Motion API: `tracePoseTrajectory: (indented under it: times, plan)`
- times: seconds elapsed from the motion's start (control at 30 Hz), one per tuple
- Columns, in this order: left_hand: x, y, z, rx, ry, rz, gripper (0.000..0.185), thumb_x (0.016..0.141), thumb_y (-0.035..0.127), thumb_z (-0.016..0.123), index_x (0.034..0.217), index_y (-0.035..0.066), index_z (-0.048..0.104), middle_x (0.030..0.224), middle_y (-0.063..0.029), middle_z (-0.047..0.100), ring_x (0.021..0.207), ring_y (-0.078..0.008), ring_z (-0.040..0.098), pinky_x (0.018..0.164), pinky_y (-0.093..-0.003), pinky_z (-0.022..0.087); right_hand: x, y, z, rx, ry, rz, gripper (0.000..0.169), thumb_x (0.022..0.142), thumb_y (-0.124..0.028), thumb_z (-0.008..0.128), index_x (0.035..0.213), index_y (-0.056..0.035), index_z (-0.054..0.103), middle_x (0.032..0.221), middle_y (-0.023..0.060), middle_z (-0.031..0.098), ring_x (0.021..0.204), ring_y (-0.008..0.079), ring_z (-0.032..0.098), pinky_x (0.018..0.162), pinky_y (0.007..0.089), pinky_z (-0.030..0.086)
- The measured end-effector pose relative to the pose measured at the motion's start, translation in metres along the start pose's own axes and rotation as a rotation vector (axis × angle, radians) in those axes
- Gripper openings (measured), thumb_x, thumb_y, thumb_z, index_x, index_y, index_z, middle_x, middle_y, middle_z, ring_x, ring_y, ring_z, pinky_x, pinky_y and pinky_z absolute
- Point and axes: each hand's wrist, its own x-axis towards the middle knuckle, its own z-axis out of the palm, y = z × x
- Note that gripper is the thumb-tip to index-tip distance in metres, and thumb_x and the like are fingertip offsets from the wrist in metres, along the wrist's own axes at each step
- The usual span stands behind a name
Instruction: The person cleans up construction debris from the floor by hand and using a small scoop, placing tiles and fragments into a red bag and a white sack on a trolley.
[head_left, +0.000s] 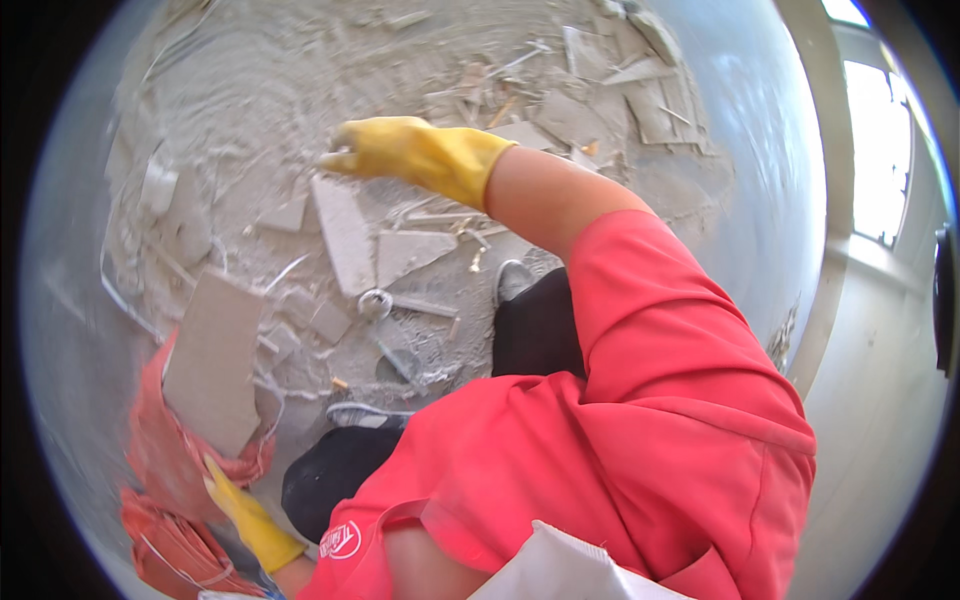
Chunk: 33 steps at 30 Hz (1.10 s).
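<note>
My left hand (251, 517), in a yellow rubber glove, holds the rim of a red woven sack (154, 435) at lower left. Part of its fingers is hidden by the sack's edge. A broad, flat board piece (214, 360) sticks up out of the sack's mouth. My right hand (397, 150), gloved the same way, reaches out over the rubble with fingers and thumb apart; I see nothing held between them. Just below its fingertips lies a long wedge-shaped board piece (343, 236), beside a triangular board piece (412, 253).
Another folded red sack (180, 547) lies below the first. Broken boards (577, 120) are heaped at upper right. A roll of tape (375, 304) sits amid dust and scraps near my shoes (367, 415). A window (877, 150) is at far right.
</note>
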Motion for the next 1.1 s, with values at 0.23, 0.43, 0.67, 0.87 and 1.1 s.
tracePoseTrajectory:
  times: [0.23,0.43,0.67,0.87,1.1]
  plan:
    - [-0.071,0.165,0.030,0.257,0.121,0.338,0.045,0.104,0.037,0.058,0.132,0.002,0.057,0.126,-0.0122,0.063,0.117,-0.0219,0.059,0.101,-0.0342,0.047,-0.158,0.286,-0.024,0.112,0.599,0.736,0.053,0.099,-0.049,0.060,0.128,-0.0054,0.065,0.108,0.0151,0.075,0.099,0.0277,0.072,0.092,0.0411,0.052]
    - [-0.130,0.347,0.138,0.525,0.235,0.672,0.042,0.104,0.028,0.059,0.139,0.004,0.055,0.135,-0.0131,0.058,0.121,-0.0223,0.058,0.105,-0.0357,0.045,-0.245,0.481,0.031,1.059,0.874,1.011,0.058,0.094,-0.042,0.068,0.128,0.0050,0.063,0.126,0.0269,0.067,0.121,0.0354,0.064,0.105,0.0410,0.046]
    - [-0.207,0.449,0.305,0.964,0.144,0.915,0.044,0.103,0.021,0.060,0.145,0.009,0.052,0.143,-0.0125,0.055,0.130,-0.0266,0.053,0.110,-0.0383,0.042,-0.218,0.481,-0.005,0.461,0.941,0.960,0.098,0.082,-0.052,0.080,0.154,-0.0013,0.037,0.153,0.0274,0.044,0.144,0.0394,0.042,0.117,0.0443,0.036]
    - [-0.213,0.435,0.373,1.043,-0.056,0.896,0.047,0.101,0.025,0.063,0.144,0.010,0.053,0.144,-0.0142,0.054,0.131,-0.0315,0.049,0.112,-0.0403,0.038,-0.160,0.410,-0.050,0.258,0.665,0.893,0.096,0.083,-0.049,0.080,0.159,-0.0150,0.033,0.167,0.0247,0.018,0.155,0.0426,0.014,0.127,0.0460,0.018]
    - [-0.209,0.441,0.403,0.835,-0.166,0.623,0.045,0.103,0.027,0.059,0.144,0.012,0.051,0.147,-0.0150,0.050,0.130,-0.0301,0.051,0.111,-0.0403,0.040,-0.188,0.375,-0.058,0.735,0.590,0.431,0.080,0.087,-0.039,0.078,0.153,-0.0097,0.043,0.156,0.0287,0.038,0.145,0.0357,0.042,0.123,0.0429,0.032]
